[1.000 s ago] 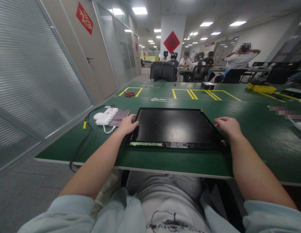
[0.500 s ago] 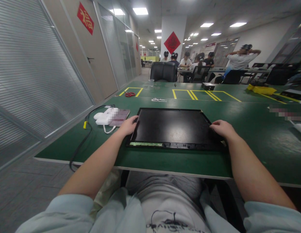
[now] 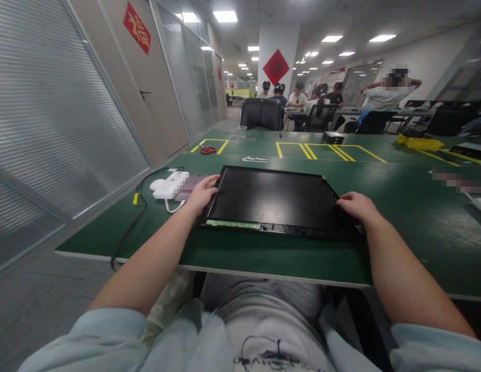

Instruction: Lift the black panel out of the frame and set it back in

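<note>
Raised a little since the previous frame, the left side of the one black rectangular flat screen panel (image 3: 279, 199) now tilts up from the green surface (image 3: 279, 258), and the left grip (image 3: 201, 194) has risen with it; the right grip (image 3: 357, 205) has barely shifted. Both bare grips are partly closed on the panel, one at each side edge, so it lies between them. Some fingertips at both edges are hidden, and how far they reach underneath cannot be told.

One pale green strip (image 3: 233, 225) runs along part of the near edge, nearer the left grip. Just beside that grip, on its outer side, lie one smartphone (image 3: 191, 186), partly blurred and covered by the hand, and white plastic devices (image 3: 163, 192), pixelated where they meet it. Farther out is one black cable (image 3: 129, 230) with one yellow tag (image 3: 136, 198).

Beyond the left grip are one pair of red-handled scissors (image 3: 208, 150) and one clear cup (image 3: 242, 132). Thin white pieces (image 3: 255, 159), too small to count, lie beyond the panel. One black box (image 3: 333, 138) sits beyond the right grip. Six people (image 3: 297, 99) are visible in the background, some partly hidden.
</note>
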{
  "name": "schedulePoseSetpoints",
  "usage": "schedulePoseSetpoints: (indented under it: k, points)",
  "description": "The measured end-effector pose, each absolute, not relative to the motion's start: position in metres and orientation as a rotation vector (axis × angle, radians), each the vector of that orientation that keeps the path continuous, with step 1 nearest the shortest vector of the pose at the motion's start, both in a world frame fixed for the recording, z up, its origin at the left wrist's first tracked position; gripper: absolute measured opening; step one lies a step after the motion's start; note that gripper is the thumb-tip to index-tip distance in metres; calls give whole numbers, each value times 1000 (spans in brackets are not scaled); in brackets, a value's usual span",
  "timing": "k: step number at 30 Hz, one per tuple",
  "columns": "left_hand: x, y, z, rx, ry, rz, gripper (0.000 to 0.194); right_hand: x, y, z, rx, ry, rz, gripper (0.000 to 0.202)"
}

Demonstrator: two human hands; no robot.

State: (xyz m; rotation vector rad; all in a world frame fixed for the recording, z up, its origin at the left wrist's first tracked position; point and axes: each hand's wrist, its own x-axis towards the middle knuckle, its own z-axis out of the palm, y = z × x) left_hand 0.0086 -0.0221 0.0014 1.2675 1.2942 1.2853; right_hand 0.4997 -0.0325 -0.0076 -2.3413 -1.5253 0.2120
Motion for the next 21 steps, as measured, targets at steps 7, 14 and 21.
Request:
schedulePoseSetpoints:
  k: [7,14,21]
  points:
    - [11,-19,-1,1142,1324,1331,53,498,-33,-7,-2347,-1529,188,27]
    - [8,-15,-1,1044,1353,1278,62,497,-34,-6,-2355,-1532,203,29]
    - [9,-16,2,956,1299,1289,71,496,-35,-5,-2359,-1552,217,31]
